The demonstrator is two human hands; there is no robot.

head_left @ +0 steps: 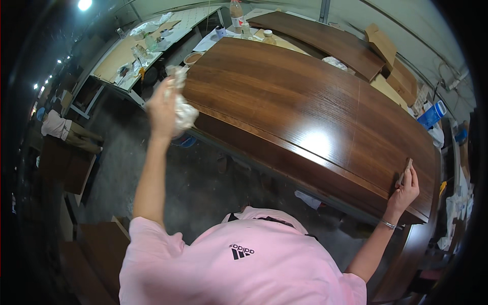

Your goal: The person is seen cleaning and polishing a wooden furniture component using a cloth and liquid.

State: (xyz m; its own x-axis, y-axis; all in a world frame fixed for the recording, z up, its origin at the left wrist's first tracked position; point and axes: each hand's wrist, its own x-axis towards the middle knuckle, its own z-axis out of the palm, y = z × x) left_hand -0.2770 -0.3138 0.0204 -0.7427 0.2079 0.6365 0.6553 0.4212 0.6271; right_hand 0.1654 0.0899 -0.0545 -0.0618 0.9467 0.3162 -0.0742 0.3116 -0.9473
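A large dark brown wooden panel [269,86] with a glossy top lies in front of me, lamp light reflecting off it. My left hand [161,112], slightly blurred, is closed on a crumpled white cloth [186,113] beside the panel's left end. At the panel's right end, my right hand [405,194] pinches a small, flat, brownish piece [408,165]. Its exact kind is unclear, and the fingers cover part of it. Whether that piece touches the surface I cannot tell.
Behind the panel stand a plastic bottle [236,15], a small jar [269,36] and a brown bowl [193,58]. Another brown panel [325,40] and cardboard [381,47] lie farther back. A blue container [432,115] is at right. A cluttered workbench [107,68] and a person [63,127] are at left.
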